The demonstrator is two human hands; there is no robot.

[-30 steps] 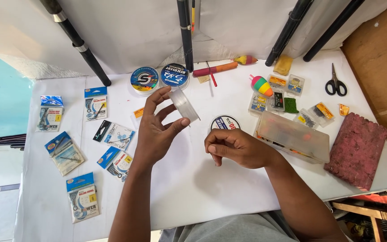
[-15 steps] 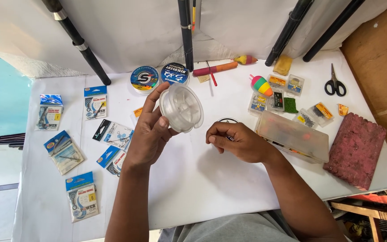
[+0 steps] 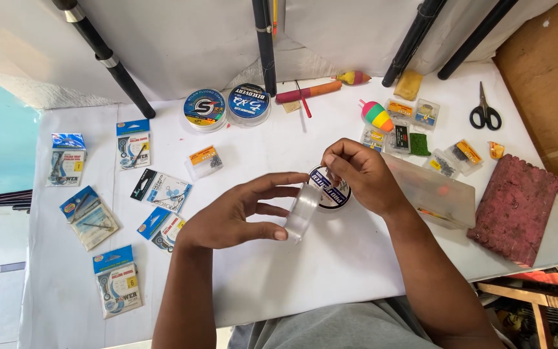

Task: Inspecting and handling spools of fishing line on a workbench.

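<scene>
A: A person seated at a white table [image 3: 292, 278] grips a clear plastic spool [image 3: 303, 211] edge-on in the left hand [image 3: 237, 216], thumb under and fingers over its rim, low and just above the tabletop at the centre.

B: And the right hand [image 3: 363, 176]?

A: It pinches with thumb and forefinger at the top edge of a labelled line spool [image 3: 330, 189] lying flat just beside the clear one, at its two o'clock. Whether a strand of line is caught in that pinch is too fine to tell.

B: What would doing this well take?

A: As a judgement: keep the clear spool steady and square to the flat one, and keep the pinch light and close to the rim so that any thin line does not slip or kink.

B: What has changed over the last second?

A: The clear spool, then raised near the two round spools [image 3: 227, 106] at twelve o'clock, has come down toward the table. The right hand, then a loose fist resting at centre, has moved up onto the flat spool. The hook packets [image 3: 117, 281] at nine o'clock and the scissors [image 3: 485, 111] at two o'clock lie as before.
</scene>
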